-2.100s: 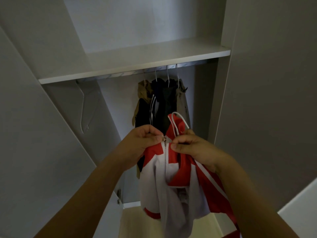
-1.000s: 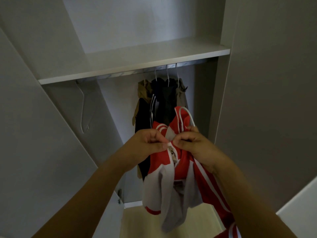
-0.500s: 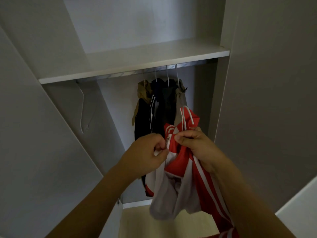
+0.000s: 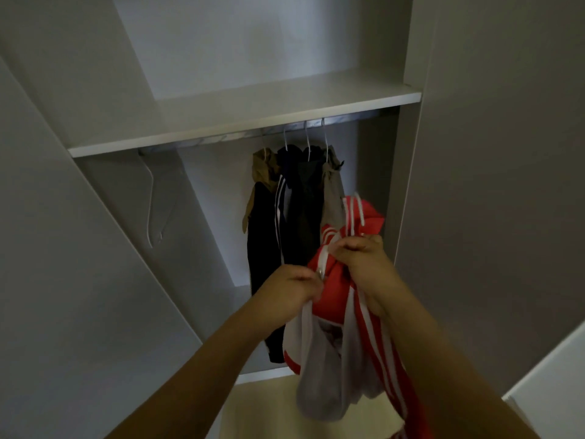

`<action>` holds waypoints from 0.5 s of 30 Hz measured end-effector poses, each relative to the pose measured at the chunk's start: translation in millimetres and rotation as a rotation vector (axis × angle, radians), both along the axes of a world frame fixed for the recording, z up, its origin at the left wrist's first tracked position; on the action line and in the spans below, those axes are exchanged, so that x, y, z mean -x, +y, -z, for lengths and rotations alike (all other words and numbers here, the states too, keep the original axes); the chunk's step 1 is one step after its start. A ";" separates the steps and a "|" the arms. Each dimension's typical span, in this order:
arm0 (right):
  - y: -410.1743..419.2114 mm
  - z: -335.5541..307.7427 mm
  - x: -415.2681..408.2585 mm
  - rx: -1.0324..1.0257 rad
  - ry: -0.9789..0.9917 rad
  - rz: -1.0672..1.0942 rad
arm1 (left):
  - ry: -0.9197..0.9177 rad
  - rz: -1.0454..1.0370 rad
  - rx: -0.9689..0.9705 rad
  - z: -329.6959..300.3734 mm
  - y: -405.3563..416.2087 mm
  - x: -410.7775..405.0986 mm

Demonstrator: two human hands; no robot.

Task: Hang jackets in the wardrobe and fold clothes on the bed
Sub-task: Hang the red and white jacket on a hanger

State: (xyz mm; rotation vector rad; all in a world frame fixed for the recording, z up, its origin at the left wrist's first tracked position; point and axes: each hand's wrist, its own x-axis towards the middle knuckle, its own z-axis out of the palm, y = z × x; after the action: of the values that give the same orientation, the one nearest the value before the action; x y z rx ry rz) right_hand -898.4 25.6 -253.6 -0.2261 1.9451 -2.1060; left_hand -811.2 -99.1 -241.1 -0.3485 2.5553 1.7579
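Red and white jacket (image 4: 329, 299) hangs bunched in front of the open wardrobe (image 4: 243, 122). Left hand (image 4: 289, 291) pinches its zip; right hand (image 4: 368, 264) grips its collar. Its hanger (image 4: 356, 213) mostly hides inside. Dark jackets (image 4: 294, 210) hang behind.

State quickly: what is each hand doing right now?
Left hand: pinches the zip of the red and white jacket.
Right hand: grips the jacket's collar.

Head view, close, tilted up into wardrobe (image 4: 247, 122), arms in foreground
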 end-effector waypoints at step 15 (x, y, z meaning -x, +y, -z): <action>1.8 -18.8 26.0 0.124 -0.148 -0.123 | 0.025 0.261 0.188 -5.9 -23.0 25.2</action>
State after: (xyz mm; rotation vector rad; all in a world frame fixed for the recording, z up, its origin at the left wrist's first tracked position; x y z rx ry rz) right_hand -924.4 27.4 -234.8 -0.2027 1.6772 -2.1014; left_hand -836.3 -122.2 -235.1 0.0065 2.6449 1.4489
